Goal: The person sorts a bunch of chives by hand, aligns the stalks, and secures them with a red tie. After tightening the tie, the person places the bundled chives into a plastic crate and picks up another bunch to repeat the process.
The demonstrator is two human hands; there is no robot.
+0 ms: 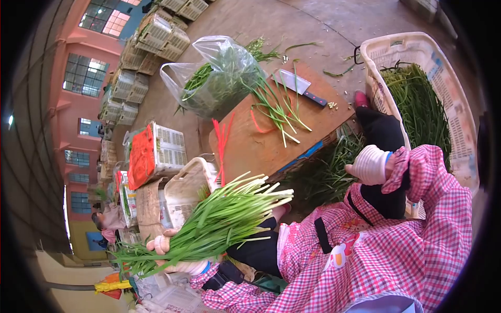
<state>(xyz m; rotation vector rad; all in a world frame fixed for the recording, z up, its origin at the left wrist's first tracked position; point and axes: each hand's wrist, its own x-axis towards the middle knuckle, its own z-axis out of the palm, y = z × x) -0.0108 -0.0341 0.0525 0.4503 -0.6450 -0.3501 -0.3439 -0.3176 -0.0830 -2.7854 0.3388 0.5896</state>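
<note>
My left hand point(163, 243), in a pale covering with bare fingertips, is closed around a large bunch of garlic chives point(224, 214). Their pale cut stems point right and their leaves hang left. My right hand point(369, 165), in a white ribbed covering, is over my knee beside the white crate; its fingers are mostly hidden. A wooden board point(250, 148) lies in front of me. On it rest a cleaver point(292, 82) with a dark handle, a few loose stalks point(284, 117) and red ties point(223, 143).
A clear plastic bag point(219, 78) of greens stands at the board's far edge. On the right is a white crate point(368, 65) full of long greens point(417, 104). More greens point(329, 172) lie under the board. Stacked crates point(156, 36) line the wall; another person point(112, 219) sits far left.
</note>
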